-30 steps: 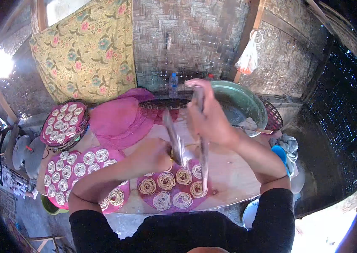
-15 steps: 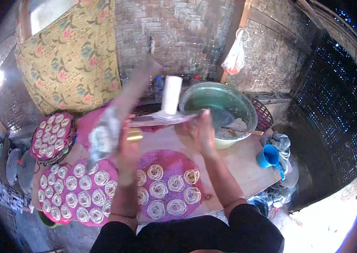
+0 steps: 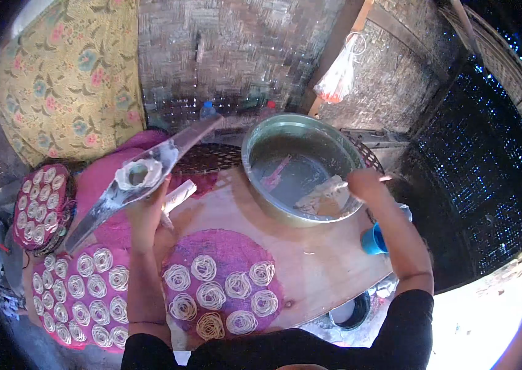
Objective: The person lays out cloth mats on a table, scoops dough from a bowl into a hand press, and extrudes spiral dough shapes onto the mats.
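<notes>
My left hand (image 3: 148, 213) is closed around a long wooden press board (image 3: 168, 145), tilted up to the right, with a dough-smeared round hole in its middle. A whitish cylindrical plunger (image 3: 181, 193) sticks out beside the same hand, apparently held with it. My right hand (image 3: 366, 185) grips the handle of a spatula (image 3: 338, 184) over the rim of a large green basin (image 3: 255, 179). Pale dough (image 3: 319, 198) lies in the basin under the spatula. Below, round noodle nests (image 3: 210, 295) rest on a pink cloth disc (image 3: 218, 239).
More noodle nests lie on a pink mat (image 3: 91, 253) at left and on a small round tray (image 3: 44, 203). A blue dipper (image 3: 373, 240) stands at the table's right edge. A plastic bag (image 3: 340, 77) hangs from a post. A flowered curtain (image 3: 70, 86) covers the wall.
My right hand has let go of the plunger piece and moved right to the spatula in the basin. The plunger is now by my left hand, with the press board. The view has shifted.
</notes>
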Demonstrator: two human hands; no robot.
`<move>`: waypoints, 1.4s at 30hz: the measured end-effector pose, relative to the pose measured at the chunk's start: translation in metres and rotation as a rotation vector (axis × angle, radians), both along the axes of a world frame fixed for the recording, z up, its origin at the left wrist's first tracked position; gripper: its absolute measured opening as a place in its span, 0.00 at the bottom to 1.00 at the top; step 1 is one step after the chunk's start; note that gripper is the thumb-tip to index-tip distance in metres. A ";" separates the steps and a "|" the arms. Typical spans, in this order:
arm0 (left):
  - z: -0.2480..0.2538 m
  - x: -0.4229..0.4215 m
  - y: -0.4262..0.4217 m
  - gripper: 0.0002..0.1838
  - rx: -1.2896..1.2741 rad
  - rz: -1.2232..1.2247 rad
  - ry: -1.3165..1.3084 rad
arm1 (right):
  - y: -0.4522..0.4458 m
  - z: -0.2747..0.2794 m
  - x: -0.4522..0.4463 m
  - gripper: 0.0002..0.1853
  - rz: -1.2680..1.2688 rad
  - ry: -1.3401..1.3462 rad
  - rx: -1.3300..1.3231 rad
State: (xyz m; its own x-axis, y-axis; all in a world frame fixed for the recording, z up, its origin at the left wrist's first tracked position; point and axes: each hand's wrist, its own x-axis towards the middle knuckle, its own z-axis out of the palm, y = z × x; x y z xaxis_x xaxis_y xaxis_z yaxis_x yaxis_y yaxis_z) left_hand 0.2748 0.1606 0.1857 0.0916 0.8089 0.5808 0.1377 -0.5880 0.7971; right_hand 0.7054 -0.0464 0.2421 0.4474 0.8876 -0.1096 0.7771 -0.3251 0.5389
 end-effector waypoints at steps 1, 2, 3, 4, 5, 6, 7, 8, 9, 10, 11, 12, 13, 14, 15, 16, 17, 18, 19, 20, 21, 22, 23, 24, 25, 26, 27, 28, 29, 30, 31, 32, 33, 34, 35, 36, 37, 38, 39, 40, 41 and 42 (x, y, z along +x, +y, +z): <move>-0.022 -0.004 0.018 0.21 0.169 0.138 0.293 | 0.003 0.021 -0.006 0.11 -0.023 -0.030 0.068; -0.029 -0.001 0.020 0.21 0.153 0.130 0.297 | 0.010 0.031 -0.002 0.11 -0.027 -0.027 0.052; -0.033 0.000 0.022 0.21 0.195 0.177 0.302 | 0.018 0.040 0.006 0.12 -0.065 -0.065 0.006; -0.023 0.005 0.015 0.21 0.047 0.116 0.153 | 0.025 0.045 0.014 0.13 -0.101 -0.105 -0.034; -0.014 0.009 0.007 0.21 -0.093 0.070 -0.012 | 0.029 0.041 0.022 0.13 -0.107 -0.104 -0.041; -0.018 0.010 0.010 0.21 -0.100 0.065 -0.012 | 0.033 0.032 0.033 0.12 -0.098 -0.132 -0.086; -0.023 0.009 0.013 0.21 -0.034 0.071 0.090 | 0.037 0.023 0.044 0.11 -0.086 -0.161 -0.130; -0.028 0.008 0.016 0.21 0.032 0.078 0.191 | 0.040 0.009 0.055 0.11 -0.088 -0.164 -0.136; -0.031 0.006 0.019 0.22 0.043 0.048 0.202 | 0.042 0.000 0.055 0.10 -0.160 -0.188 -0.192; -0.043 0.005 0.025 0.22 0.035 0.049 0.203 | 0.043 -0.009 0.054 0.10 -0.230 -0.210 -0.250; -0.062 0.004 0.034 0.21 0.084 0.072 0.092 | 0.036 -0.014 0.055 0.08 -0.090 -0.126 -0.171; -0.073 -0.002 0.036 0.20 0.044 0.040 -0.005 | 0.033 -0.027 0.058 0.08 -0.086 -0.123 -0.181; -0.085 -0.009 0.038 0.20 0.008 0.010 -0.107 | 0.029 -0.041 0.062 0.08 -0.075 -0.069 -0.099; -0.097 -0.015 0.040 0.19 -0.024 -0.019 -0.210 | 0.026 -0.052 0.067 0.08 -0.065 -0.016 -0.017; -0.081 -0.018 0.030 0.18 0.066 0.047 -0.073 | 0.027 -0.054 0.064 0.08 -0.063 -0.017 -0.028; -0.076 -0.020 0.027 0.17 0.107 0.078 0.019 | 0.029 -0.053 0.055 0.09 -0.079 0.037 -0.044; -0.071 -0.022 0.024 0.16 0.150 0.111 0.109 | 0.031 -0.052 0.046 0.10 -0.096 0.092 -0.059; -0.066 -0.024 0.021 0.15 0.196 0.145 0.195 | 0.034 -0.051 0.039 0.10 -0.098 0.091 -0.064; -0.058 -0.020 0.018 0.16 0.287 0.197 0.207 | 0.036 -0.051 0.033 0.10 -0.088 0.113 -0.093; -0.060 -0.019 0.016 0.18 0.308 0.235 0.251 | 0.039 -0.052 0.026 0.11 -0.076 0.136 -0.122; -0.061 -0.018 0.014 0.19 0.329 0.274 0.295 | 0.043 -0.054 0.021 0.11 -0.076 0.138 -0.124; -0.062 -0.017 0.012 0.21 0.351 0.313 0.338 | 0.046 -0.056 0.016 0.11 -0.087 0.154 -0.141; -0.063 -0.016 0.009 0.22 0.263 0.341 0.448 | 0.050 -0.056 0.010 0.12 -0.097 0.168 -0.153; -0.077 -0.016 0.016 0.24 0.262 0.289 0.358 | 0.054 -0.054 0.004 0.12 -0.094 0.167 -0.149; -0.091 -0.016 0.023 0.25 0.262 0.236 0.267 | 0.057 -0.049 -0.004 0.13 -0.115 0.183 -0.173; -0.104 -0.016 0.030 0.27 0.264 0.182 0.178 | 0.058 -0.044 -0.009 0.14 -0.138 0.200 -0.196; -0.099 -0.012 0.031 0.27 0.276 0.202 0.220 | 0.059 -0.039 -0.013 0.14 -0.133 0.199 -0.188; -0.094 -0.011 0.028 0.26 0.287 0.223 0.262 | 0.060 -0.035 -0.015 0.14 -0.135 0.230 -0.207; -0.088 -0.010 0.022 0.26 0.216 0.211 0.212 | 0.061 -0.030 -0.018 0.14 -0.135 0.262 -0.225; -0.078 -0.009 0.014 0.25 0.147 0.201 0.159 | 0.064 -0.016 -0.022 0.14 -0.123 0.264 -0.219; -0.070 -0.008 0.011 0.24 0.206 0.203 0.214 | 0.067 0.005 -0.029 0.14 -0.060 0.281 -0.334; -0.061 -0.009 0.009 0.22 0.265 0.209 0.268 | 0.066 0.029 -0.039 0.14 0.008 0.293 -0.447; -0.059 -0.011 0.013 0.22 0.142 0.107 0.329 | 0.056 0.052 -0.053 0.15 -0.023 0.373 -0.270; -0.055 -0.009 0.022 0.22 0.146 0.141 0.331 | 0.043 0.079 -0.070 0.15 -0.045 0.453 -0.095; -0.051 -0.003 0.036 0.23 0.189 0.053 0.258 | 0.035 0.108 -0.088 0.15 0.074 0.485 -0.082; -0.043 0.003 0.046 0.23 0.238 -0.034 0.189 | 0.026 0.133 -0.105 0.15 0.194 0.517 -0.067; 0.009 0.005 0.015 0.22 0.225 -0.084 0.132 | 0.014 0.150 -0.120 0.14 0.276 0.632 0.043; 0.060 0.006 -0.017 0.21 0.212 -0.133 0.075 | 0.003 0.163 -0.134 0.13 0.356 0.750 0.150; 0.064 0.009 -0.008 0.15 0.604 0.090 0.254 | -0.006 0.177 -0.150 0.13 0.392 0.750 0.156; 0.070 0.004 -0.007 0.16 0.546 0.003 0.327 | -0.014 0.189 -0.167 0.13 0.414 0.778 0.199; 0.075 0.000 -0.012 0.16 0.383 -0.174 0.248 | -0.021 0.199 -0.183 0.14 0.430 0.805 0.247; 0.080 -0.003 -0.016 0.19 0.479 -0.153 0.329 | -0.028 0.206 -0.199 0.14 0.450 0.803 0.263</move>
State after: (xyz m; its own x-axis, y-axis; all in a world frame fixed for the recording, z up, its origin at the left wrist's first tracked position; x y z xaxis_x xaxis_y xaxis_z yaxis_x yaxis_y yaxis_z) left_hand 0.2721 0.1444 0.2657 0.4232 0.4275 0.7989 0.2177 -0.9038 0.3684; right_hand 0.5067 -0.0744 0.4481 -0.0635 0.9980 -0.0078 0.9645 0.0593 -0.2572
